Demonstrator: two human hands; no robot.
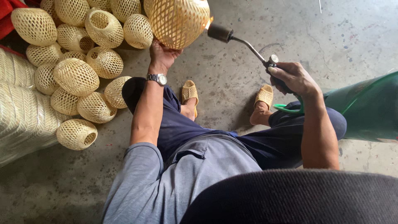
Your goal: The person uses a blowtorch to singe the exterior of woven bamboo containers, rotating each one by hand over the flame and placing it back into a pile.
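Note:
My left hand (pixel 162 54) holds up a round woven bamboo shade (pixel 178 20) from below, gripping its lower rim. My right hand (pixel 293 78) grips the handle of a gas torch (pixel 244 41). The torch's dark nozzle points at the shade's right side, and a small flame shows between nozzle and weave. A metal watch (pixel 157 78) sits on my left wrist. I am seated with knees apart, in dark trousers and woven slippers (pixel 189 92).
A heap of several similar woven bamboo shades (pixel 76 74) lies on the concrete floor at the left. Pale woven rolls (pixel 20 116) lie along the left edge. A green cylinder (pixel 367 108) rests by my right knee.

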